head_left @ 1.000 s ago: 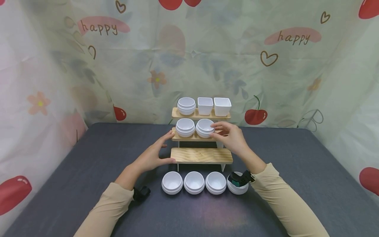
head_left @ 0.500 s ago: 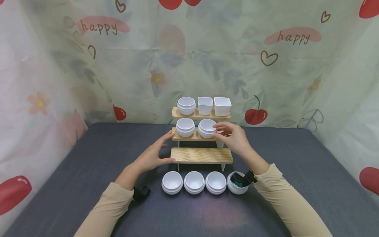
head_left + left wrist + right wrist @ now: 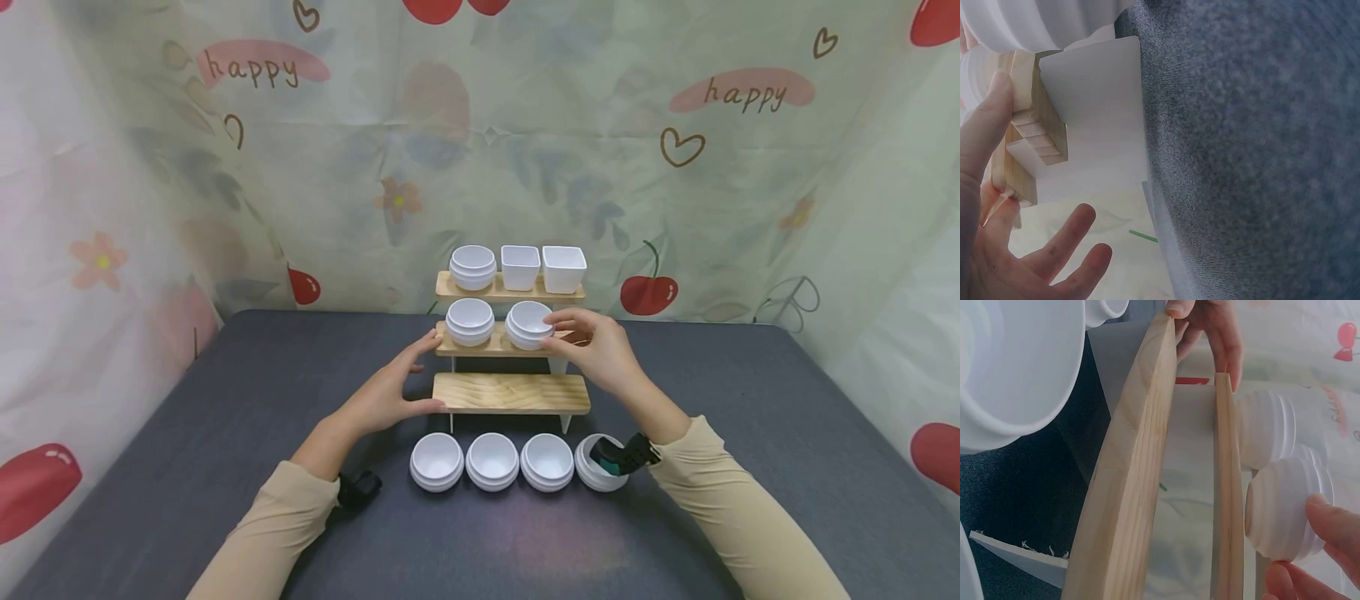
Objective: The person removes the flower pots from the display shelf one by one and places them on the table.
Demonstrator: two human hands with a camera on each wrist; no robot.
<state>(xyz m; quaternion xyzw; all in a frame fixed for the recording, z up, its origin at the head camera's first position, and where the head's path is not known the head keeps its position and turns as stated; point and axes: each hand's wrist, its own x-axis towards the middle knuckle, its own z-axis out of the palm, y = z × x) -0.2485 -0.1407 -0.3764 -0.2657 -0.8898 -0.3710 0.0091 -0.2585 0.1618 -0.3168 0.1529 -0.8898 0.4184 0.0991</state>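
Observation:
A three-tier wooden shelf (image 3: 512, 393) stands on the grey table. Its middle tier carries two white round bowls. My right hand (image 3: 553, 330) pinches the right bowl (image 3: 528, 323) by its rim and side; the right wrist view shows that bowl (image 3: 1285, 509) with my fingertips (image 3: 1334, 520) on it. The other bowl (image 3: 469, 322) sits to its left. My left hand (image 3: 405, 385) rests against the shelf's left end, fingers at the middle tier and thumb on the bottom tier. In the left wrist view the thumb (image 3: 986, 125) lies on a wooden edge (image 3: 1035, 119).
The top tier holds a round bowl (image 3: 472, 267) and two square cups (image 3: 520, 267) (image 3: 563, 268). Several white bowls (image 3: 492, 460) stand in a row in front of the shelf. A patterned cloth backdrop (image 3: 480, 150) closes in the table behind and at the sides.
My right hand has slid the right bowl a little to the right along the middle tier. The left hand has stayed where it was.

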